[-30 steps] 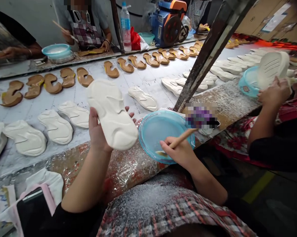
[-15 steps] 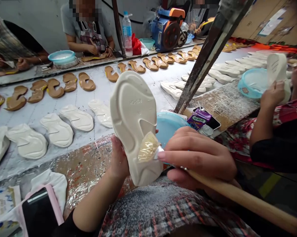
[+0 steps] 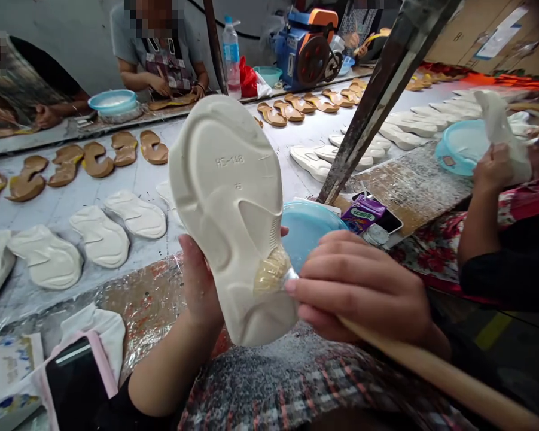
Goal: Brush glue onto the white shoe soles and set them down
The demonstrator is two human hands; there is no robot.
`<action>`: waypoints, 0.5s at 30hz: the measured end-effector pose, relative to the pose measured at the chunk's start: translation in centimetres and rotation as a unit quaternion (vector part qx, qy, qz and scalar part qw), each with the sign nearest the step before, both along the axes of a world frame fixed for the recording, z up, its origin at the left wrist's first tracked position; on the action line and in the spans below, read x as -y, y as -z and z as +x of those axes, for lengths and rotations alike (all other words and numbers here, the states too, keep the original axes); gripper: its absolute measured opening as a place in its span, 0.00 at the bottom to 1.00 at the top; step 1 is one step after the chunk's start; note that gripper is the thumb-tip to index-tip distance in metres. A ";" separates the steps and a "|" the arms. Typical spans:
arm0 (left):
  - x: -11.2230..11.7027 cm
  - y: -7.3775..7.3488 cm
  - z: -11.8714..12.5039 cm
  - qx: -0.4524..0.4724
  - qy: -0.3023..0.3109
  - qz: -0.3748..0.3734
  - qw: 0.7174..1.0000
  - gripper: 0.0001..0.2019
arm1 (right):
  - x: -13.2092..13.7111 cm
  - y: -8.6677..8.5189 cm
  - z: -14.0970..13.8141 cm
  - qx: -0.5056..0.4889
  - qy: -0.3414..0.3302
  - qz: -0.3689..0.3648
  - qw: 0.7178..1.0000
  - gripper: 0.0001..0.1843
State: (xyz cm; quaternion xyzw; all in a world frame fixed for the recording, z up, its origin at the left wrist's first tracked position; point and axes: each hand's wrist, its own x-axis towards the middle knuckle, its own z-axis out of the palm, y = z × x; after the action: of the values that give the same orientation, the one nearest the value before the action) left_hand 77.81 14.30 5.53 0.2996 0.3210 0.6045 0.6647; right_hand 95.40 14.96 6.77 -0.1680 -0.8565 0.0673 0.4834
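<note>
A white shoe sole is held upright in front of me, its moulded face with raised lettering towards the camera. My left hand grips it by the edges, thumb on the left side and a fingertip showing at the right. In my right hand is a wooden-handled brush. Its pale, wet-looking bristles press on the sole's narrow middle, near the right edge. A light blue basin stands behind the sole and is partly hidden by it and by my right hand.
White soles and brown soles lie in rows on the table. A slanted post rises at right. A phone lies lower left, a purple packet beside the basin. A co-worker's hand holds another white sole at right; others sit opposite.
The sole has come closer and shifted left, turning so its lettering faces me more squarely. The brush bristles have moved slightly right, towards the sole's edge. At right, the co-worker's sole has tilted.
</note>
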 end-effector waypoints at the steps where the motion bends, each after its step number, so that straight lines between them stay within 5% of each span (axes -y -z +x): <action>1: 0.0 -0.1 -0.1 -0.007 -0.007 0.003 1.000 0.41 | 0.0 0.0 0.1 -0.011 -0.001 -0.003 1.000 0.06; 10: -1.0 -0.4 -2.0 0.051 0.019 0.000 0.999 0.40 | 1.2 0.1 0.8 -0.011 -0.059 -0.117 0.991 0.12; 15: -1.6 -1.0 -2.6 0.051 -0.018 -0.036 0.998 0.42 | 1.5 0.9 0.4 -0.029 -0.051 -0.080 0.995 0.14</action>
State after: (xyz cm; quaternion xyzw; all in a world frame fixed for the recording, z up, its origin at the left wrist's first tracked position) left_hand 75.19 15.89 6.48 0.2386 0.3130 0.6189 0.6797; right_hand 95.82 13.43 5.87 -0.1603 -0.8416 0.1652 0.4886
